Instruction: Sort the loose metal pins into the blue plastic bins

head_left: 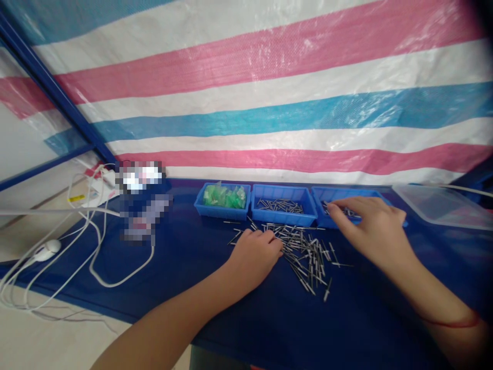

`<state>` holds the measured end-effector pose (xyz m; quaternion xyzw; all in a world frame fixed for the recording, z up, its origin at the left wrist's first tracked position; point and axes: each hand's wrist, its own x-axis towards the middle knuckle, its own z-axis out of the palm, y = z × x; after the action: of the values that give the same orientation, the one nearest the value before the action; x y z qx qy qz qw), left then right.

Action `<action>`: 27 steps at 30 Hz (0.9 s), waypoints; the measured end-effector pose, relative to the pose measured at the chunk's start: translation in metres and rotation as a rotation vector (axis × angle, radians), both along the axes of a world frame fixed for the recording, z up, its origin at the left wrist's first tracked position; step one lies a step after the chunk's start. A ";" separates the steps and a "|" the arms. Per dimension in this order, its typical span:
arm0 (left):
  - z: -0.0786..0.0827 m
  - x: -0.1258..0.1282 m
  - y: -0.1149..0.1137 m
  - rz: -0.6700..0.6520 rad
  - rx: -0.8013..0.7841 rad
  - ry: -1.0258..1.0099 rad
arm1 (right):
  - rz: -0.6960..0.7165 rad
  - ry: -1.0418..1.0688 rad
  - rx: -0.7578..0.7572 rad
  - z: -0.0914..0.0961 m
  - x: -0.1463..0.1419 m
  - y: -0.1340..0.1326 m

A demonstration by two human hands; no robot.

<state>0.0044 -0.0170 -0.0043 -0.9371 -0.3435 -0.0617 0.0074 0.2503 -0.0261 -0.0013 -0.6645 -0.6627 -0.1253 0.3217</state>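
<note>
A loose heap of thin metal pins (308, 252) lies on the blue table cover (185, 267). My left hand (256, 254) rests at the heap's left edge, fingers curled inward onto the pins. My right hand (370, 226) reaches over the rim of the right blue tray (339, 194), fingertips pinched together among pins inside it. Whether either hand grips a pin is too small to tell. The middle blue tray (283, 204) holds more pins. The left blue tray (223, 200) holds green plastic pieces.
A clear plastic container (442, 205) stands at the far right. White cables (96, 241) and a power strip (102, 187) lie at the left, beside a blurred-out object. A striped tarp (269, 103) hangs behind the table. The table's front edge runs below my forearms.
</note>
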 end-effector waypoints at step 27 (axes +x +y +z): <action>0.006 0.003 0.001 0.119 -0.607 -0.970 | 0.682 0.643 -0.460 -0.009 -0.059 -0.019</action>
<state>0.0074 -0.0164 0.0015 -0.7408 -0.3623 -0.3824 -0.4168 0.1915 -0.0450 -0.0101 -0.4695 -0.7197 0.3457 0.3770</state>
